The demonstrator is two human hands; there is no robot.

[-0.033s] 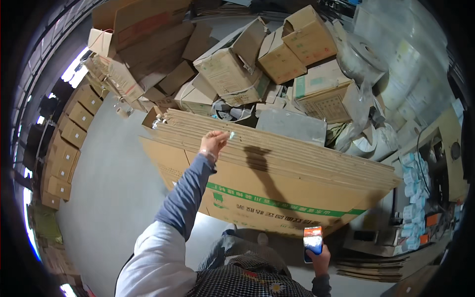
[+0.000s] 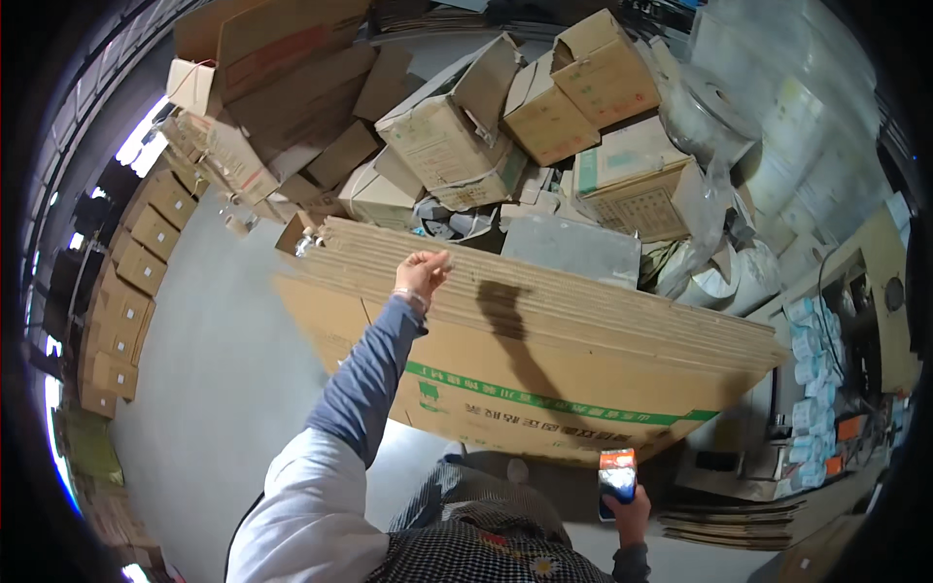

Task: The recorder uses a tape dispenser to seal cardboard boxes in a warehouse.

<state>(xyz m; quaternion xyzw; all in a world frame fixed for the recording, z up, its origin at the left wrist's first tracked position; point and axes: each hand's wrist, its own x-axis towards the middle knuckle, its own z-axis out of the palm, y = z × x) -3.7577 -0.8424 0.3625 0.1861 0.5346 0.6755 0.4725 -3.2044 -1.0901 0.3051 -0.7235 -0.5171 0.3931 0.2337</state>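
Note:
My left hand [image 2: 422, 275] is raised over the top edges of a stack of flattened cardboard boxes [image 2: 564, 374]. Its thumb and fingers are pinched together, and what lies between them is too small to make out. A thin band circles that wrist. Low on the right, my right hand [image 2: 630, 512] is closed around a phone-shaped thing [image 2: 618, 476], orange at the top, bright in the middle and blue below. The stack stands on edge in front of me, with printed characters and a green stripe on its face. The shadow of my left arm falls across it.
Behind the stack are piled open cartons [image 2: 452, 146], a grey flat panel [image 2: 571, 248] and plastic-wrapped rolls [image 2: 714, 277]. At right, light-blue rolls [image 2: 809, 389] stand beside a workbench. Cartons [image 2: 136, 282] line the left side, across the grey floor [image 2: 214, 360].
A small pale-green thing showed at my left fingertips before; now only a faint trace is there. The thing in my right hand has tilted slightly.

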